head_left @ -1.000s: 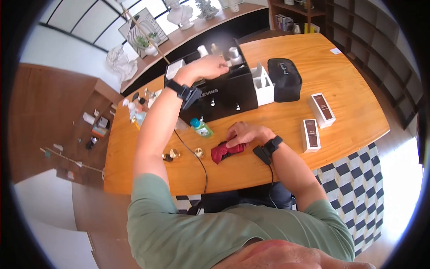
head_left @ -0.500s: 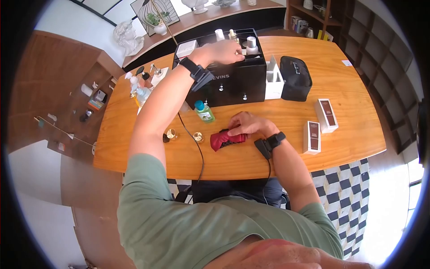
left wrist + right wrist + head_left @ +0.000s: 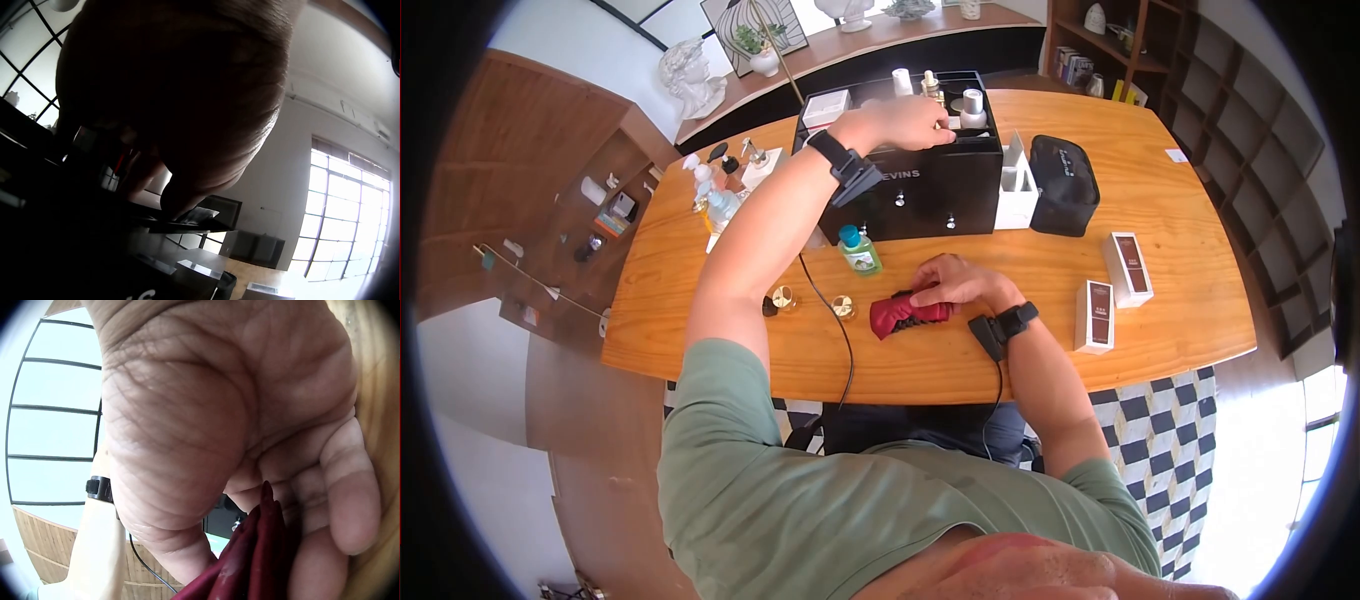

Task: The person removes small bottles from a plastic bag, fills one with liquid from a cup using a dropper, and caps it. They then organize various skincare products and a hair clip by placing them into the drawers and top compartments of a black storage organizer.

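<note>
My left hand [image 3: 900,122] reaches over the front wall of a black organizer box [image 3: 920,190], with its fingertips down in a front compartment near a white-capped bottle [image 3: 972,108]. In the left wrist view the palm is dark and the fingers [image 3: 181,197] point down at the rim; I cannot tell whether they hold anything. On the table in front of the box, my right hand [image 3: 955,280] grips a dark red, shiny cloth item [image 3: 895,316] with black trim. Folds of the red cloth [image 3: 250,556] rise between thumb and fingers in the right wrist view.
A green bottle with a teal cap [image 3: 860,252] stands before the box. Small gold-topped items [image 3: 843,307] lie near a black cable. White drawer unit [image 3: 1015,190], black case [image 3: 1063,185] and two white-brown boxes [image 3: 1095,316] are at right; pump bottles [image 3: 722,205] at left.
The head view has shifted. My left hand has moved a little to the right over the organizer and lower into its front compartment. The right hand stays on the red cloth.
</note>
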`<state>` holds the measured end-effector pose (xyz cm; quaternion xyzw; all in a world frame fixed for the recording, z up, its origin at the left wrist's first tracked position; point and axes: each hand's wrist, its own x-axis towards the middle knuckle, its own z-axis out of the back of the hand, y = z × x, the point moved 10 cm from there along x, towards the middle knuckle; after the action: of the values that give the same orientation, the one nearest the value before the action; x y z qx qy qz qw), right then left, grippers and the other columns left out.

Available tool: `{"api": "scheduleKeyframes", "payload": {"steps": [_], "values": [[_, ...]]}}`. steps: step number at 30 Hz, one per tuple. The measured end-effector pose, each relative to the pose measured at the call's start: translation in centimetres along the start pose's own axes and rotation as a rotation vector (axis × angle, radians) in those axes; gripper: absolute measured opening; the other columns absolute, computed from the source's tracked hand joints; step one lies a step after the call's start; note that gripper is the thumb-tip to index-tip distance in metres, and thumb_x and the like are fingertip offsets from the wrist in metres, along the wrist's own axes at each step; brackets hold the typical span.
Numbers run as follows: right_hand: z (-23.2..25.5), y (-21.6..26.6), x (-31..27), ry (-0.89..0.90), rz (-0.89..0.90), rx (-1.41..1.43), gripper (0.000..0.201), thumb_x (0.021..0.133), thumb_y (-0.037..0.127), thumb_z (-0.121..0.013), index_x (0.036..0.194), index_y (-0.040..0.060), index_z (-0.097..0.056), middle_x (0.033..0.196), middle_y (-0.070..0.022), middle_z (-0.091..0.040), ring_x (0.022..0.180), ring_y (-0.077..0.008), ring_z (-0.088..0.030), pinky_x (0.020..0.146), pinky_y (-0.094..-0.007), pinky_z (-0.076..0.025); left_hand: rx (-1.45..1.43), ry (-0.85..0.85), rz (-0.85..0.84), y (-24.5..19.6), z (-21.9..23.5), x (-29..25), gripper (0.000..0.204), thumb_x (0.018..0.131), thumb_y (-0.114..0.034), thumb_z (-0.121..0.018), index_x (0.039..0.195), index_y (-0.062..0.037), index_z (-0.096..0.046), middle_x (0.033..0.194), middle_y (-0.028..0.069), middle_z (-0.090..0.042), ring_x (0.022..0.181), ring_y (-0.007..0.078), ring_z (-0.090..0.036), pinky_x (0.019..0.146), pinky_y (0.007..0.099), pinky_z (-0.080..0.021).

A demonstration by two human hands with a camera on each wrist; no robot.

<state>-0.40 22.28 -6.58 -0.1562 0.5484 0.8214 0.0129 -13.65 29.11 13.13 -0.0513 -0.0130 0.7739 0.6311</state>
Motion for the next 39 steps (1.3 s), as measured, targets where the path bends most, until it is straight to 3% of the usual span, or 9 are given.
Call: {"api": "scheduleKeyframes", "payload": {"steps": [7,10,11,14,18,25,31,33,39], "values": [[0.1,0.0,-0.1,-0.012,-0.019,-0.011,0.039,0.086,0.034,-0.079,0.107,0.0016,-0.073,0.094,-0.0105,-0.075,0.082,-0.0207,-0.073,0.071,-0.0326,-0.059,0.056,-0.135,-0.024,-0.7,2.9,-2.5,0.042,0.099,-0.038,-0.061,0.12,-0.0028,-0.07,0.107,0.018,-0.075,0.1,0.0339,-0.071,0.086,0.0426,-0.055],[0.3,-0.1,0.2,-0.021,0.0,-0.023,0.039,0.085,0.034,-0.079,0.106,0.0018,-0.074,0.094,-0.0102,-0.075,0.084,-0.021,-0.072,0.072,-0.0332,-0.058,-0.164,-0.362,0.074,0.1,8.1,-8.1,0.035,0.097,-0.029,-0.07,0.114,0.0012,-0.07,0.099,0.013,-0.075,0.089,0.0197,-0.072,0.081,0.0331,-0.055],[0.1,-0.1,0.3,-0.001,0.008,-0.037,0.042,0.086,0.034,-0.081,0.111,0.0014,-0.073,0.098,-0.0102,-0.075,0.081,-0.0192,-0.071,0.066,-0.0317,-0.058,-0.122,-0.558,-0.099,1.4,9.6,-10.3,0.03,0.097,-0.025,-0.071,0.113,0.0003,-0.071,0.098,0.0095,-0.076,0.088,0.0167,-0.071,0.079,0.0326,-0.055],[-0.1,-0.9,1.1,0.01,0.032,-0.037,0.046,0.086,0.033,-0.083,0.117,0.001,-0.073,0.101,-0.0101,-0.075,0.078,-0.0175,-0.07,0.06,-0.0301,-0.058,-0.306,-0.528,0.145,2.8,10.2,-16.6,0.016,0.095,-0.017,-0.074,0.099,-0.0019,-0.071,0.084,0.0,-0.071,0.076,0.0068,-0.064,0.072,0.0248,-0.052],[-0.1,-1.0,1.2,-0.032,0.06,-0.016,0.039,0.084,0.035,-0.08,0.105,0.002,-0.075,0.093,-0.0111,-0.074,0.077,-0.019,-0.071,0.063,-0.0303,-0.057,-0.411,-0.254,0.285,4.6,2.0,-20.1,0.023,0.088,-0.017,-0.081,0.102,-0.0015,-0.071,0.086,0.0027,-0.072,0.08,0.0102,-0.068,0.073,0.027,-0.055],[-0.2,-0.7,0.4,-0.025,-0.056,-0.001,0.042,0.087,0.031,-0.082,0.115,0.001,-0.073,0.098,-0.0087,-0.075,0.079,-0.0167,-0.07,0.059,-0.0301,-0.058,-0.016,-0.12,0.057,1.2,-6.4,-20.2,0.044,0.086,-0.019,-0.079,0.123,-0.0022,-0.063,0.111,0.0193,-0.069,0.097,0.0356,-0.07,0.084,0.0428,-0.057],[-0.1,-1.2,0.9,-0.027,-0.032,-0.023,0.041,0.087,0.031,-0.083,0.115,0.0018,-0.073,0.097,-0.0072,-0.074,0.078,-0.0153,-0.069,0.056,-0.0289,-0.056,-0.115,-0.162,0.087,2.9,-8.0,-18.8,0.037,0.088,-0.017,-0.076,0.12,-0.0029,-0.063,0.108,0.0197,-0.069,0.103,0.0382,-0.067,0.086,0.0452,-0.055],[-0.3,-1.4,1.0,-0.015,-0.033,-0.004,0.04,0.087,0.03,-0.083,0.114,0.0016,-0.074,0.098,-0.0076,-0.075,0.081,-0.0152,-0.069,0.065,-0.0287,-0.057,-0.125,-0.161,0.057,3.1,-8.2,-18.7,0.034,0.088,-0.017,-0.076,0.117,-0.0027,-0.064,0.106,0.0194,-0.07,0.103,0.0388,-0.067,0.086,0.0459,-0.054],[-0.2,-1.7,2.1,-0.046,0.099,-0.024,0.037,0.085,0.029,-0.083,0.107,0.0007,-0.076,0.095,-0.0075,-0.075,0.083,-0.0158,-0.07,0.066,-0.0299,-0.058,-0.228,-0.162,0.12,4.6,-7.6,-19.6,0.042,0.088,-0.021,-0.079,0.12,0.0015,-0.064,0.104,0.0186,-0.072,0.096,0.0318,-0.071,0.084,0.0394,-0.057]]}}
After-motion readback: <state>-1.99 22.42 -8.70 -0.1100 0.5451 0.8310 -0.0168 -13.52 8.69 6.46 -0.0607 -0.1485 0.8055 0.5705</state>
